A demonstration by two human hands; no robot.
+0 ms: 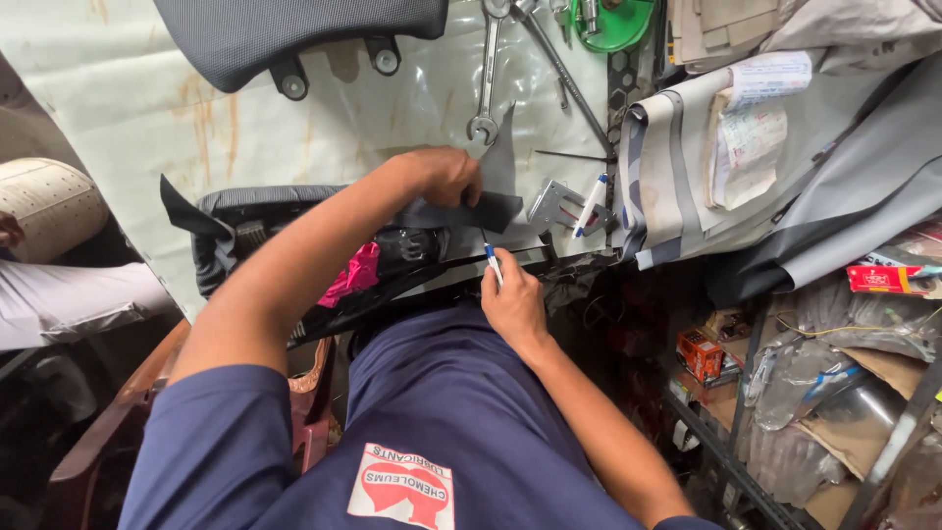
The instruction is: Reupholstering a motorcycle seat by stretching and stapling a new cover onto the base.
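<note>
Right by the seat [294, 236] on the counter [128, 108]: left hand [444, 175] pressing down a grey fabric strip [496, 208] at the seat's far edge, fingers curled over it. Right hand [512, 299] pinching a pen [493, 262] just below that strip, tip up. Wrench [486, 74] lying beyond the seat, second pen [591, 204] to its right.

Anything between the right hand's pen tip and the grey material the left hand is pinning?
Nothing visible. The right hand holds the pen tip-up just below the grey material, which the left hand presses flat. A second pen lies off to the right.
</note>
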